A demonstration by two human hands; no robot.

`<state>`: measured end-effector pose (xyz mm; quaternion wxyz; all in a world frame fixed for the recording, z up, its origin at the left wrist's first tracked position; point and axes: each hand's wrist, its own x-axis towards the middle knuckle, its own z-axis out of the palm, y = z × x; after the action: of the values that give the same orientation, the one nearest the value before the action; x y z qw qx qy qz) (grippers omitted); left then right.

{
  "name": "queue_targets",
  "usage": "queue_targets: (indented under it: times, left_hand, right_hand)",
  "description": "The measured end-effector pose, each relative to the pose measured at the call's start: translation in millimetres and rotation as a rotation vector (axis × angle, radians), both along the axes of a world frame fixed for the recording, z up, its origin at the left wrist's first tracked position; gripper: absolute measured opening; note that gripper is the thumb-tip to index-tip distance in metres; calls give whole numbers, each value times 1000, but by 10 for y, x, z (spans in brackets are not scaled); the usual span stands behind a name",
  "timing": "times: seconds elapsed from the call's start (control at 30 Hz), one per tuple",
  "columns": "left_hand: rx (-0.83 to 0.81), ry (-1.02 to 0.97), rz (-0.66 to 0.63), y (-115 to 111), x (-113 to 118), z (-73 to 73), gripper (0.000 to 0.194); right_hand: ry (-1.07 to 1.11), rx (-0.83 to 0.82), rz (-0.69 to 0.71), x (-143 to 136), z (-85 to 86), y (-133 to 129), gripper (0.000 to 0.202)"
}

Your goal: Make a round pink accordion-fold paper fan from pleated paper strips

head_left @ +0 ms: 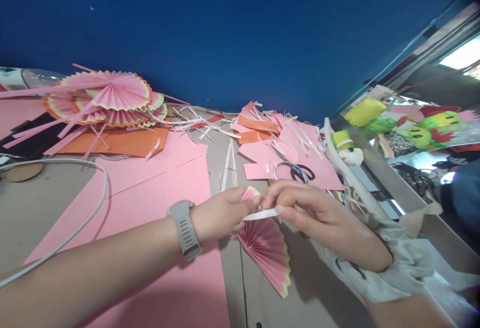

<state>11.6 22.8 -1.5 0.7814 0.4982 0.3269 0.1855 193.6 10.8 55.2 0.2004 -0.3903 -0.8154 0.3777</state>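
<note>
- The left hand (225, 214) is closed on a pink pleated paper fan (267, 255); its fingertips are partly lost behind the pleats.
- That fan hangs just below the 2 hands, over the grey surface (318, 290), spread toward the near side; its upper part pokes out above the left fingers, and the middle is covered.
- The right hand (305, 207) has its thumb and fingers drawn narrow on a white strip (260, 215), which runs left to the other hand; from here I can't tell whether the left fingers pinch it too.
- A large pink sheet (168, 278) lies left of the fan, partly hidden under the left forearm and cut off at the near edge.
- Far left, pleated rosettes (122, 93) overlap so much that I can't count them.
- Far right of the hands, scissors (304, 173) lie among pink scraps (300, 140), their black handles plain, the blades harder to follow.
- At the right edge, a dark blue shape (465, 198) is blurred and cut off.
</note>
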Motion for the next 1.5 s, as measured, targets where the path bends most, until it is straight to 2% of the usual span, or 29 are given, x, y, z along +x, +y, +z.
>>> queue_targets:
  times: [0.07,0.17,0.23,0.3,0.33,0.4,0.47,0.57,0.63,0.73,0.87,1.0,1.07,1.13,1.2,1.27,1.37,1.5]
  left_hand:
    - [48,22,71,-7,3,0,32]
    - [218,88,241,-24,3,26,32]
    - [343,137,335,-38,-1,61,31]
    - [414,172,364,-55,-5,102,30]
    - [435,185,371,-64,-7,121,30]
    - [464,200,392,-82,-6,149,30]
    - [480,204,418,-100,-1,163,31]
    - [496,180,434,-137,6,168,31]
    - [484,153,419,-171,4,166,31]
    - [432,111,393,-221,-1,166,32]
    - [312,-14,377,-213,9,183,32]
    - [-12,-191,319,-96,17,232,35]
    - [-181,-225,268,-50,10,258,34]
    - [-274,-253,224,-42,-1,272,32]
    - [-280,-256,221,-64,-15,272,30]
    - [-229,-215,244,-94,-27,262,31]
    - [-170,-164,239,-110,-33,255,37]
    - [-242,-151,243,-76,-13,281,37]
  right_hand:
    - [-116,107,-80,-3,-27,-32,17]
    - [-342,337,-195,-21,-109,-95,16]
    - [-448,506,-316,-16,-174,-147,19]
    - [-464,583,-480,9,-228,-204,25]
    - [-436,564,-555,20,-247,-236,28]
    - [-325,421,-629,10,-277,-308,31]
    - [-172,211,-585,-78,-307,-389,29]
    - [71,-8,-563,-330,-367,-497,22]
    - [191,-61,-650,-489,-402,-535,16]
    - [242,-27,-753,-593,-413,-549,8]
    - [262,115,-771,-544,-351,-590,2]
    - [498,321,-768,-505,-220,-695,9]
    - [526,256,-672,-508,-149,-725,9]
    - [404,110,-580,-519,-100,-716,9]
    - [266,7,-539,-531,-83,-673,10]
    - [202,-10,-514,-540,-88,-619,11]
    - [228,-15,-462,-541,-90,-570,13]
    - [260,-59,-461,-538,-56,-585,13]
